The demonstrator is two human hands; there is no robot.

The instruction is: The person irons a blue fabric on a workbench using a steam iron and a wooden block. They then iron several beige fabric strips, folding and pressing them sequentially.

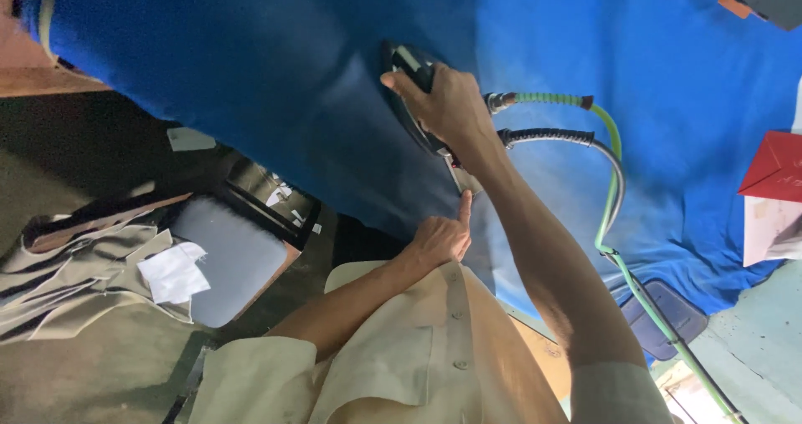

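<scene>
Two hands working in the head view. My right hand (447,102) wraps its fingers shut around the dark steam iron (415,98), which rests on the wide blue cloth-covered pressing surface (251,73) at twelve o'clock. Green and black hoses (614,152) trail off toward four o'clock. My left hand (441,238) lies loosely curled, forefinger pointing, at the cloth edge. I'd judge steady pressure best, hoses kept behind.

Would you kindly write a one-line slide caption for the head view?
Right hand grips a steam iron on blue cloth; left hand presses the cloth edge.
</scene>
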